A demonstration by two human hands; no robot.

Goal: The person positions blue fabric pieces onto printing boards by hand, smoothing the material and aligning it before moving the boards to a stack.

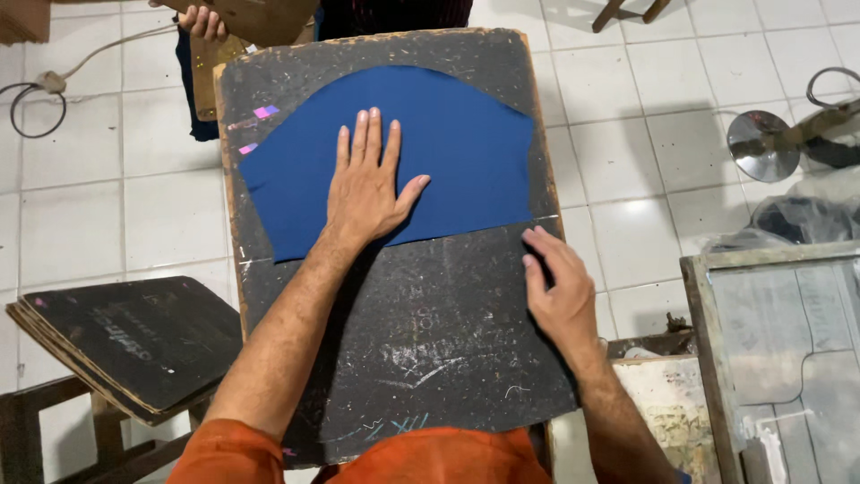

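A: In the head view, what do we see under our hands?

B: We look down on a dark, scuffed board [430,358] that serves as our tabletop. A piece of blue fabric [466,143] lies flat on its far half, curved along the top edge and cut straight along the near one.

A: What is our left hand doing?

B: Our left hand [365,184] lies flat on the blue fabric, palm down, fingers stretched out together and the thumb spread to the side. It grips nothing; it only presses on the cloth.

A: And the right?

B: Our right hand [560,291] rests at the right edge of the board, just beside the near right corner of the fabric. The fingers curl over the board's edge; we cannot tell whether they pinch anything.

A: What lies around us?

B: A white tiled floor [134,197]. To the left, a stack of dark boards [125,345] sits on a wooden stand. To the right stands a wooden frame [708,332] with a pale panel, and farther off a shiny metal disc [761,143]. At the top, another person's hand [204,20] holds a brown board [260,18].
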